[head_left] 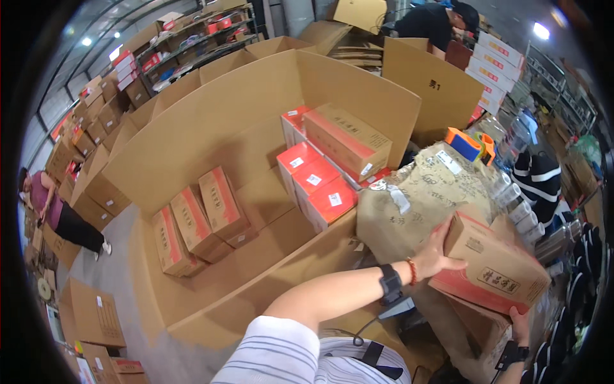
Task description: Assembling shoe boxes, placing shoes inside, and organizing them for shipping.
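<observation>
I hold a brown and red shoe box [495,265] between both hands at the lower right. My left hand [438,253] presses flat on its left end, a black band and a bead bracelet on the wrist. My right hand [519,323] grips it from below at the near corner. In front of me stands a large open cardboard bin [256,102] with several shoe boxes inside: a brown row [195,221] at the left and red-topped ones [316,185] at the right, with another brown box [348,137] lying on top.
A crumpled brown paper sack [422,198] lies over the bin's right corner, an orange and blue tape dispenser [470,144] behind it. Shelves and stacked cartons line the back left. One person stands at the far left [54,214], another bends over at the back [432,22].
</observation>
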